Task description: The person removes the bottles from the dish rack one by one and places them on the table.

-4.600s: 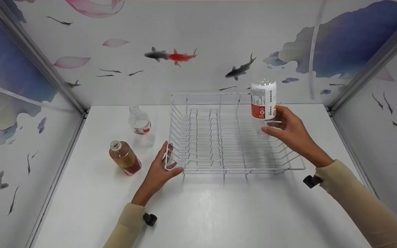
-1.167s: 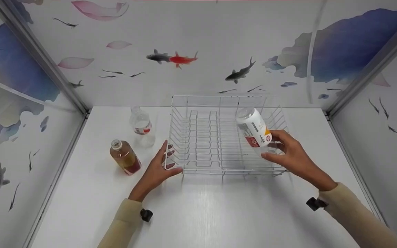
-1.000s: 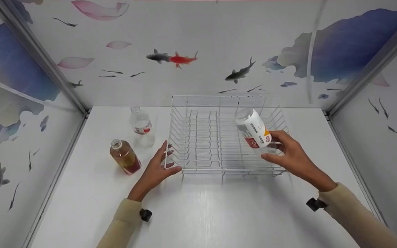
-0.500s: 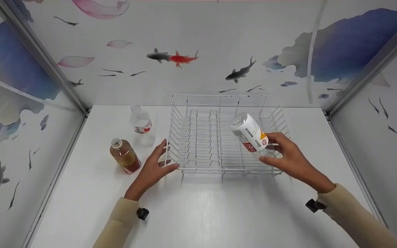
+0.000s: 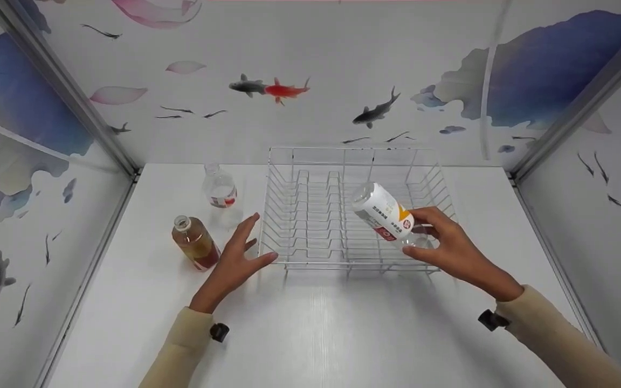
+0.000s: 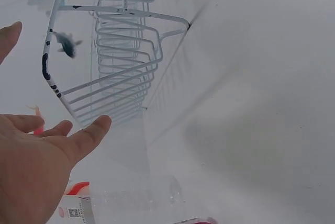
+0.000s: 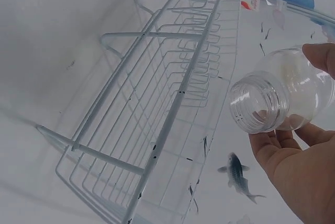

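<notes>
My right hand grips a clear plastic bottle with a white, red and orange label near its neck. It is tilted above the right half of the white wire rack, base toward the upper left. The right wrist view shows the bottle's uncapped mouth. At the rack's front left corner is my left hand, its fingers spread and thumb stretched out, holding nothing. In the left wrist view its fingers lie close to the rack's wires; whether they touch is unclear.
Left of the rack stand two uncapped bottles: a clear one at the back, and an amber-brown one in front, close to my left hand. Walls with painted fish enclose the white table at the back and sides.
From the rack's back right the bottle has come lower, tilting and shifting left over the wires. My left hand has loosened from the rack's corner and moved slightly left.
</notes>
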Available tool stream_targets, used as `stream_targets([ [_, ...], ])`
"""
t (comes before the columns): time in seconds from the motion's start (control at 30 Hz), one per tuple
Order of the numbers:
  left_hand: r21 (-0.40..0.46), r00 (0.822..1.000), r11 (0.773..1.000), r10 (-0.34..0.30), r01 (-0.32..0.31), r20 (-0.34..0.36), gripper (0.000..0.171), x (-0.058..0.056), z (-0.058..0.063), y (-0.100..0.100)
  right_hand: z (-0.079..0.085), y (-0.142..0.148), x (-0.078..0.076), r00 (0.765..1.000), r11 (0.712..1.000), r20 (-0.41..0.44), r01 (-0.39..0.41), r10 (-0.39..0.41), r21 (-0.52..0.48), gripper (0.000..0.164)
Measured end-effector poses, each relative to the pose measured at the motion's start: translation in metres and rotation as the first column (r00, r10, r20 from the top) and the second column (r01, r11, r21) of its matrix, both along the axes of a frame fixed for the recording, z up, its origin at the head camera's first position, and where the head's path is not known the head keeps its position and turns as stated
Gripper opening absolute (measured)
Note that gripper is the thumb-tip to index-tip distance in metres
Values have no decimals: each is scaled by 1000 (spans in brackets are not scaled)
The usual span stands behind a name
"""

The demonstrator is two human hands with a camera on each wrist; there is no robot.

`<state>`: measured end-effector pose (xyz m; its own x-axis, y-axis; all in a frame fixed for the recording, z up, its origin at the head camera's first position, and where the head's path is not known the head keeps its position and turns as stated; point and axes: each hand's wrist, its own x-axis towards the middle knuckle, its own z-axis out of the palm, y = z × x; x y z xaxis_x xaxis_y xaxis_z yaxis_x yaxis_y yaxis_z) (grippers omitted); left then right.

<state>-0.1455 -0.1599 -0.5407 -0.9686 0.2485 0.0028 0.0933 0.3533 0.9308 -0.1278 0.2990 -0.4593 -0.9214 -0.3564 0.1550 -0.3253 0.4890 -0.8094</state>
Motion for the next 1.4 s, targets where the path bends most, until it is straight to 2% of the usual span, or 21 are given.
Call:
stream_targets([
  [0.33, -91, 997, 996, -6, -1, -80, 100, 6, 20, 5, 6, -8, -2, 999, 999, 7, -33, 33, 30, 67],
  [0.5, -92, 993, 995, -41, 31, -111, 98, 9, 30, 10, 9, -12, -2, 999, 997, 0, -54, 54, 52, 70],
  [0.73, -76, 988, 994, -82, 72, -129, 95, 11, 37, 13, 15, -15, -4, 996, 995, -13, -88, 89, 46, 71],
  [0.9, -90, 980, 989, -133, 120, -150, 95, 12, 41, 14, 17, -19, -5, 993, 992, -7, -115, 116, 50, 72],
  [1.13, -87, 953, 971, -236, 224, -190, 90, 12, 49, 15, 20, -24, -4, 990, 987, 6, -138, 138, 87, 70],
  [1.4, -105, 939, 951, -304, 290, -161, 90, 10, 55, 13, 21, -29, -5, 988, 983, 16, -152, 151, 105, 72],
])
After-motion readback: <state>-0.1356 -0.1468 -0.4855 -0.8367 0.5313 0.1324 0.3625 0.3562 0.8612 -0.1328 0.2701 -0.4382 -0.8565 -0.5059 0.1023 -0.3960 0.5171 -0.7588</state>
